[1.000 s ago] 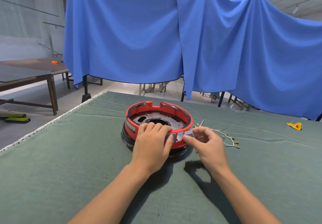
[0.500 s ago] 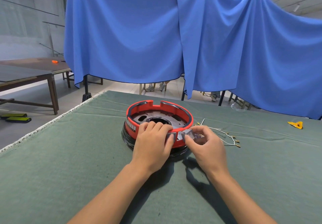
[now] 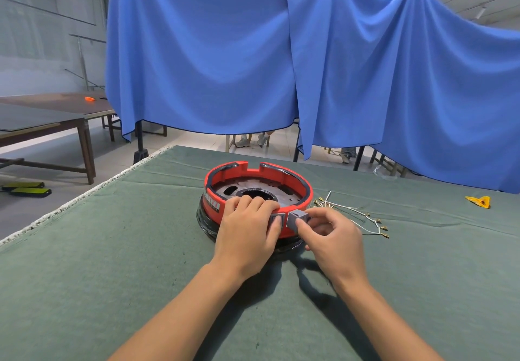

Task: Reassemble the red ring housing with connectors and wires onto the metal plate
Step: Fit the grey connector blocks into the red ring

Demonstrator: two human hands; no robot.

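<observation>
The red ring housing (image 3: 305,189) stands on the green table cloth, with the perforated metal plate (image 3: 254,187) visible inside it and a dark base beneath. My left hand (image 3: 247,234) grips the ring's near rim, fingers curled over the top edge beside a grey connector (image 3: 277,217) seated in the wall. My right hand (image 3: 332,234) pinches a second grey connector (image 3: 297,217) and holds it against the ring's near-right side. Thin white wires (image 3: 363,217) with brass terminals lie loose on the cloth to the right of the ring.
A yellow plastic piece (image 3: 478,201) lies far right on the cloth. The table's left edge (image 3: 84,194) runs diagonally with fringe. Blue drapes (image 3: 253,65) hang behind the table. Brown tables (image 3: 56,118) stand at the left.
My right hand brought the grey connector in from the right up to the ring's near-right wall. My left hand stayed on the rim.
</observation>
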